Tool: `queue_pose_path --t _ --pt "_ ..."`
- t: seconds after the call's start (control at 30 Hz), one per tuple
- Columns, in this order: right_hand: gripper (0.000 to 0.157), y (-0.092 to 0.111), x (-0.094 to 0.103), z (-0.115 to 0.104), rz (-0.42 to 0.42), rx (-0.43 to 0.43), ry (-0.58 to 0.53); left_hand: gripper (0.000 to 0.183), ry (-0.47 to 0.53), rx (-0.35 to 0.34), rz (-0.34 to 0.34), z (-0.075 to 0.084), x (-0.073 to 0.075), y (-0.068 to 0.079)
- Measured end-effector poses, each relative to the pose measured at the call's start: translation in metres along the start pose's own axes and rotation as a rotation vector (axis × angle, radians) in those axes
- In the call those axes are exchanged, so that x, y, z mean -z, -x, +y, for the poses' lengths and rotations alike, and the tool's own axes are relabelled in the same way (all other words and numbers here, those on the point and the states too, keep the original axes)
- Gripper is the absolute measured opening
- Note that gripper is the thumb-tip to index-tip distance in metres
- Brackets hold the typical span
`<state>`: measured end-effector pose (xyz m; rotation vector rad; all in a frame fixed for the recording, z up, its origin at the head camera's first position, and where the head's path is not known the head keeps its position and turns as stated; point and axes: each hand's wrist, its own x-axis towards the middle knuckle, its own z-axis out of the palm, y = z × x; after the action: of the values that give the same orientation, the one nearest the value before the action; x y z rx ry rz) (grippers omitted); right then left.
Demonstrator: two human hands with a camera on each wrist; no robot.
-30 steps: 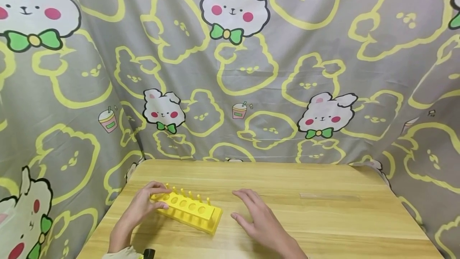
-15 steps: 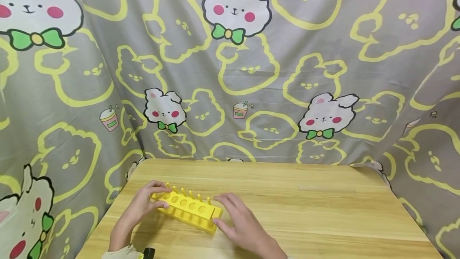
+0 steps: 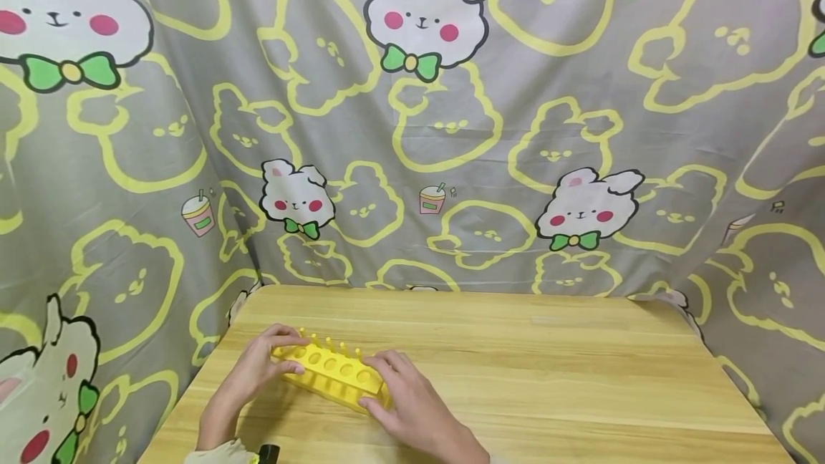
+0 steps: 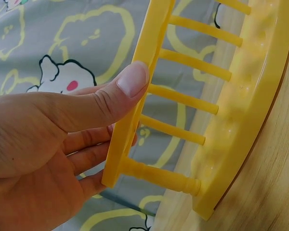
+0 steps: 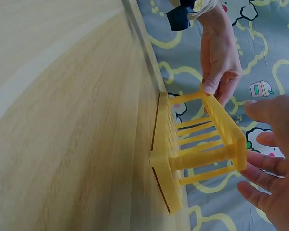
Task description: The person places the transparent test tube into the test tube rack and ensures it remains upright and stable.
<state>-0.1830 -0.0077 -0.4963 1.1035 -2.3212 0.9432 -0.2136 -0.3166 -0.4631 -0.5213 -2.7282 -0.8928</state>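
Observation:
A yellow test tube rack (image 3: 354, 380) stands on the wooden table, with a row of round holes in its top plate and upright pegs along its far side. My left hand (image 3: 256, 362) pinches the rack's left end. In the left wrist view, its thumb (image 4: 134, 79) lies on the top plate and the fingers reach beneath. Around the rack's right end comes my right hand (image 3: 415, 401), thumb and fingers spread. The right wrist view shows the right thumb (image 5: 260, 109) apart from the top plate, while fingertips (image 5: 250, 156) are close to its end.
The wooden table (image 3: 548, 371) extends right of the rack. Hanging grey cloth (image 3: 451, 235) with rabbit prints encloses its back and sides. A black device (image 3: 268, 454) sits at the left wrist, by the sleeve.
My right hand has moved left, from beside the rack to around its right end. The left hand keeps its pinch and the rack stays in place.

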Motion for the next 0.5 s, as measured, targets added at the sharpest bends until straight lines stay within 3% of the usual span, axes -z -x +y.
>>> queue_pose_path --t 0.5 --pt "0.047 -0.012 -0.017 -0.003 0.018 -0.024 0.073 0.041 0.002 -0.005 0.008 0.0 -0.001 0.0"
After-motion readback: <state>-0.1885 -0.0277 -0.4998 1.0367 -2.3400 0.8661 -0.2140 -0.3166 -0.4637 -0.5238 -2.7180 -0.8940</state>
